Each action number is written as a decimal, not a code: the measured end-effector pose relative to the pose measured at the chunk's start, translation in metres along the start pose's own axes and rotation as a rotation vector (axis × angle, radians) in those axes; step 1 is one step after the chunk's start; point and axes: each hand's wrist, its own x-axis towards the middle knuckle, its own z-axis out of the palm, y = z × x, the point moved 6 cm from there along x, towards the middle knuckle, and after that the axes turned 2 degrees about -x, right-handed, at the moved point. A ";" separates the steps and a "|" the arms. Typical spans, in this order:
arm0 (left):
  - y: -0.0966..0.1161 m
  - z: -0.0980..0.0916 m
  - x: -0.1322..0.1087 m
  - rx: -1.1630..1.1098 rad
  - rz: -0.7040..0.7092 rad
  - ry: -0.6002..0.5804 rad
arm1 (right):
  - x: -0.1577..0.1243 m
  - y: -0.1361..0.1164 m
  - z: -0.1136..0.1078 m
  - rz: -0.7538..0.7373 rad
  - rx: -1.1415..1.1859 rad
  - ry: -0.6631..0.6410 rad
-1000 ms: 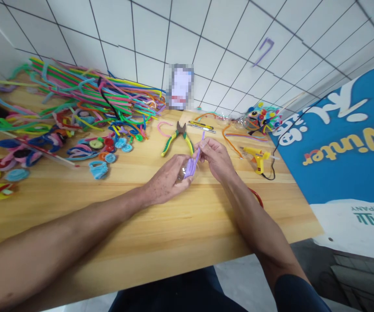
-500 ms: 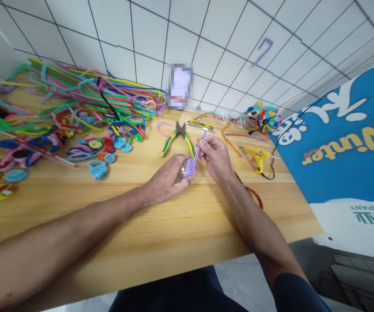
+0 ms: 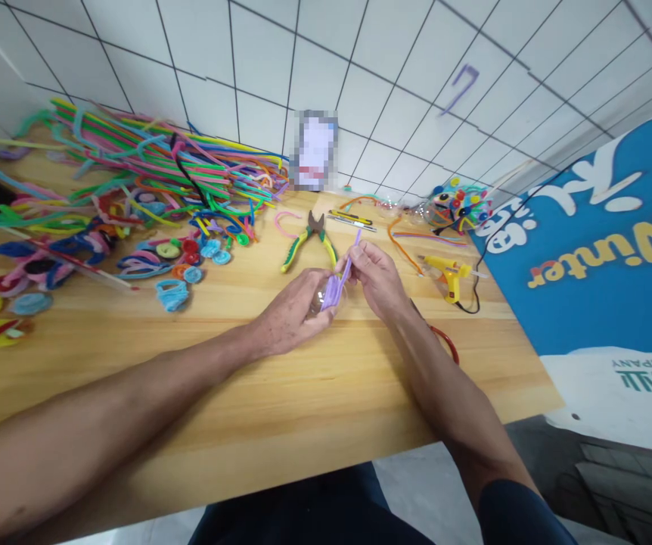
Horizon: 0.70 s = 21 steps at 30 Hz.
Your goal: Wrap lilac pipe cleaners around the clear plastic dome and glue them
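My left hand (image 3: 295,310) is closed around a clear plastic ball (image 3: 318,301), whose far side is hidden by the fingers. A purple pipe cleaner (image 3: 332,291) lies in several side-by-side strands against the ball. Its free end rises up and to the right, pinched between the thumb and fingers of my right hand (image 3: 376,274). Just beyond my hands, pliers (image 3: 318,231) with green and yellow handles lie with their handles spread. A red-handled tool (image 3: 446,344) is partly covered by my right forearm.
Bundled colourful pipe cleaners (image 3: 150,155) and coiled pieces fill the left side. A phone (image 3: 315,150) leans on the tiled wall. At right are a yellow glue gun (image 3: 449,274) with its cord and a heap of coloured beads (image 3: 459,204). A craft knife (image 3: 350,218) lies behind the pliers.
My right hand has shifted very slightly down, still pinching the strand. My left hand keeps its hold on the ball, and the things on the table stay put.
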 end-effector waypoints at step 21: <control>0.000 0.000 0.000 -0.012 0.008 0.016 | -0.006 0.008 0.002 -0.007 -0.127 0.055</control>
